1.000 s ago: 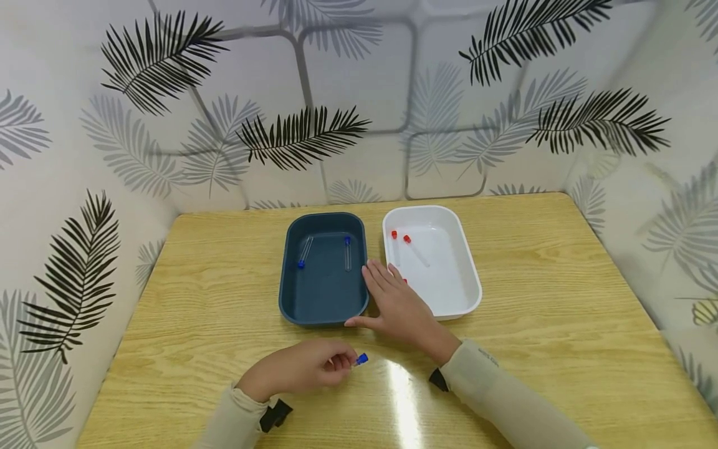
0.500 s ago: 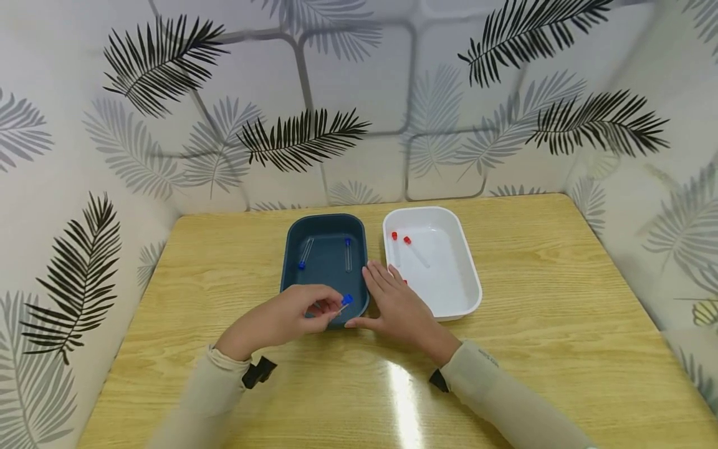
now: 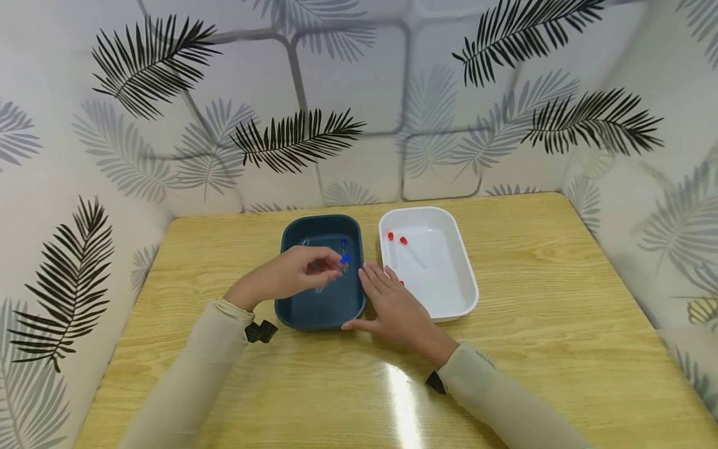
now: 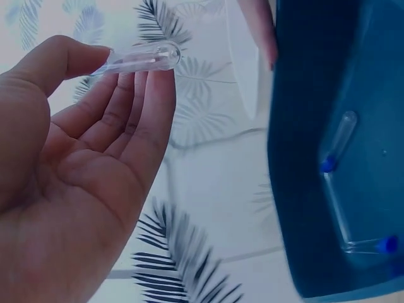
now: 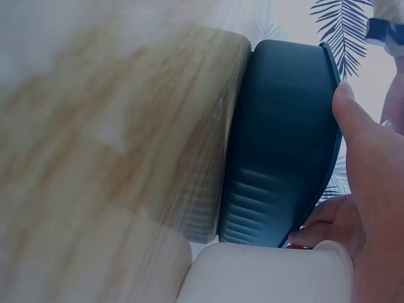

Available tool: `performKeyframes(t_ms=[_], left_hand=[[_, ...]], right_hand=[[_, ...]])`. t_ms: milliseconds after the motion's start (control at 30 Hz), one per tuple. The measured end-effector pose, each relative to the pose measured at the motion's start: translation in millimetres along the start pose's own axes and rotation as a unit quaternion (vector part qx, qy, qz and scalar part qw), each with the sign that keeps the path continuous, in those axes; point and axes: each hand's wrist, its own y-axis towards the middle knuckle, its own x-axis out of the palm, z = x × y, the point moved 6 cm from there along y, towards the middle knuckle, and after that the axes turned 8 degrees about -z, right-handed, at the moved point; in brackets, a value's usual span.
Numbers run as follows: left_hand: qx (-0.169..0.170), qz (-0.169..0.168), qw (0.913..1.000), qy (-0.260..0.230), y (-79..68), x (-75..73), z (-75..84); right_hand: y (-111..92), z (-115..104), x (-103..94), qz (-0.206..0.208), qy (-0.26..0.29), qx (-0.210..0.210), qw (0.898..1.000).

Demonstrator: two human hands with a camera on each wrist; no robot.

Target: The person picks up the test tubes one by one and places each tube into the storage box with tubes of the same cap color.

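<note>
Over the dark blue tray, my left hand pinches a clear test tube between thumb and fingertips. The tube's blue cap points away from the palm in the head view. Two more blue-capped tubes lie on the tray floor, one with its cap plain in the left wrist view; in the head view my hand partly covers them. My right hand rests at the dark tray's near right corner, fingers extended along the right rim and thumb touching the near rim.
A white tray stands just right of the dark one, holding red-capped tubes; another red cap shows beside my right fingers. Both trays stand on a wood-grain table, with a leaf-patterned backdrop behind and at the sides.
My left hand has carried the blue-capped tube from above the table in front, forward over the dark tray's near edge to above its middle. The right hand has stayed in place.
</note>
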Motion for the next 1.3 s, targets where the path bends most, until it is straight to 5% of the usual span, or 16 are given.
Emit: performKeyframes(t_ms=[633,1133,1300], left_hand=[[-0.078,-0.048,0.9957,0.009,52.2,-19.9,-67.9],[-0.156,-0.078,0.9847,-0.006,59.6,-5.9,-110.1],[-0.197,-0.112,0.9739,-0.003,61.4,2.1,-123.9]], right_hand=[[0.2,-1.3,-0.2,-0.006,-0.013,0.003,1.0],[-0.1,-2.2,-1.2,-0.009,-0.008,0.0,1.0],[0.1,-1.7,0.4,-0.009,-0.006,0.002,1.0]])
